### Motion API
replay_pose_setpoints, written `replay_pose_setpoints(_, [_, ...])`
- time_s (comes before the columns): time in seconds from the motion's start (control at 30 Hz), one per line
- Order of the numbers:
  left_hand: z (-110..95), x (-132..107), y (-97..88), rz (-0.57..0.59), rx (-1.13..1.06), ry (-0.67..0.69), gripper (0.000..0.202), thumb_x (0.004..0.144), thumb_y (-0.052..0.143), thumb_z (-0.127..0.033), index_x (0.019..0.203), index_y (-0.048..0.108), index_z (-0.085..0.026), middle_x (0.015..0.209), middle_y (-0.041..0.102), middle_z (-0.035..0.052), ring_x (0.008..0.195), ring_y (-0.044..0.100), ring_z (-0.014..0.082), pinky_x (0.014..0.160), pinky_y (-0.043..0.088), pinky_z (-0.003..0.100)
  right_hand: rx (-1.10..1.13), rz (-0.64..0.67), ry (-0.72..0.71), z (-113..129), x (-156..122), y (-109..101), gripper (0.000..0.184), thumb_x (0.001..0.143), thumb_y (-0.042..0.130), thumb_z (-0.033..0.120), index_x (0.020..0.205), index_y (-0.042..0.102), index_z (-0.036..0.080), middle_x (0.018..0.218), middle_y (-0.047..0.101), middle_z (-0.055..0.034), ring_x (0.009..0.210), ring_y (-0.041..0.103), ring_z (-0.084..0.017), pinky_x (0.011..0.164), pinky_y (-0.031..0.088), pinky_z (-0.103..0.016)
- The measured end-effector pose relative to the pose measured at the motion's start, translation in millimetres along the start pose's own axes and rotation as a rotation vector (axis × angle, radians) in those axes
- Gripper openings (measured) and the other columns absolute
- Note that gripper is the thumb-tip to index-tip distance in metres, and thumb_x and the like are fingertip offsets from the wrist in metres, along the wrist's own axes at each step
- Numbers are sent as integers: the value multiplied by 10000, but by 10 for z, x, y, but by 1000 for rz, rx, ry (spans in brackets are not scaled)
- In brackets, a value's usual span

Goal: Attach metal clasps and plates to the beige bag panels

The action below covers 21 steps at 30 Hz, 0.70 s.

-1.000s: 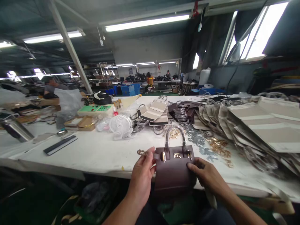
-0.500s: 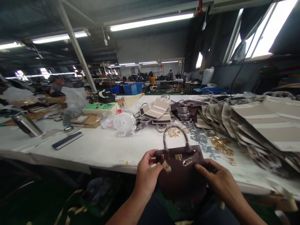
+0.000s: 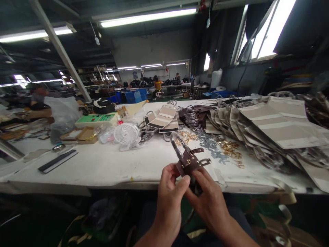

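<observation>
A small dark brown handbag (image 3: 188, 162) with gold hardware and a clear plastic-wrapped handle is held edge-on in front of me, above the near edge of the white table (image 3: 108, 164). My left hand (image 3: 170, 196) pinches its near corner between thumb and fingers. My right hand (image 3: 207, 200) grips the bag's lower side from the right, fingers curled around it. A strap with a metal clasp sticks out to the right of the bag.
A small white fan (image 3: 126, 134), a green box (image 3: 97, 119), loose gold fittings (image 3: 231, 147) and stacked grey and brown bag panels (image 3: 277, 127) cover the table. A black strip (image 3: 58, 160) lies at the left. A person sits far left; others work in the background.
The bag has been turned from facing me flat to edge-on and lifted a little. Both hands came closer together under it. The view shifted slightly to the right.
</observation>
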<state>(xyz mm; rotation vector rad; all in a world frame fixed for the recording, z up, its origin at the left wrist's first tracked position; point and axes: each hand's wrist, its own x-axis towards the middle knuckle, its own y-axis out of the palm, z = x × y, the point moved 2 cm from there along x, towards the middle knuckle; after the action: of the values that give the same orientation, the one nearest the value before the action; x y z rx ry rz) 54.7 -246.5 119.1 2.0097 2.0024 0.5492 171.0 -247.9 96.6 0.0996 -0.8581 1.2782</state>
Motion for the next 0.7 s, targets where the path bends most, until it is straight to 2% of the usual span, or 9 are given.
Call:
replay_pose_setpoints(0.07, [-65,-21,0,65,4,17,436,890,763,-441,1223,653,-182,1234,691,131,1213,629,308,1068,493,415,57,26,13,21,144,-175,200,936,652,253,1116,738,253,1111,730,-80,988,719,-240,853,582,-321])
replay_pose_setpoints(0.13, [-137,40,-58,72,71,73,457,894,771,-458,1251,636,-206,1242,674,122,1246,617,313,1072,499,411,128,68,41,46,314,-437,148,915,685,282,1031,766,241,1061,753,-63,957,713,-234,811,567,-292])
replay_pose_setpoints(0.27, [-349,319,-196,-68,205,272,554,774,901,-392,1232,631,-239,1327,633,92,1311,591,300,1137,465,381,188,236,190,83,715,-1037,185,835,764,356,921,776,193,854,738,-30,708,657,-180,590,497,-239])
replay_pose_setpoints(0.33, [-490,414,-203,-75,211,322,655,712,940,-382,1281,647,-243,1395,621,97,1346,572,320,1150,459,377,251,340,275,89,907,-1265,237,808,780,383,932,773,182,738,693,-8,554,578,-135,483,439,-220])
replay_pose_setpoints(0.4, [-624,419,-195,-46,202,339,764,649,972,-365,1338,665,-249,1436,623,98,1364,561,356,1121,490,375,329,433,353,93,1063,-1393,248,771,786,378,914,769,177,642,648,8,455,511,-110,418,400,-207])
replay_pose_setpoints(0.47, [-684,362,-212,25,181,248,789,576,1003,-341,1304,719,-228,1386,670,117,1312,599,407,1032,557,388,402,498,428,88,1162,-1414,245,711,787,360,865,767,171,576,616,13,404,466,-97,379,364,-196])
replay_pose_setpoints(0.57, [-552,286,-354,99,152,12,722,549,1010,-319,1220,774,-192,1270,730,156,1200,663,434,894,614,398,476,565,565,-10,1173,-1269,279,644,782,367,831,763,160,527,585,19,353,397,-71,334,290,-177])
replay_pose_setpoints(0.63, [-351,297,-547,13,184,-8,779,586,993,-297,1312,720,-221,1300,717,145,1198,670,382,898,611,372,488,630,687,-187,1085,-1075,296,654,774,378,848,754,156,517,576,29,340,405,-70,328,304,-172])
replay_pose_setpoints(0.7, [-101,351,-786,-113,246,13,922,622,973,-299,1458,586,-255,1359,679,138,1142,693,309,912,602,362,496,703,814,-452,949,-825,275,681,753,371,857,738,160,490,552,49,337,420,-76,336,335,-169])
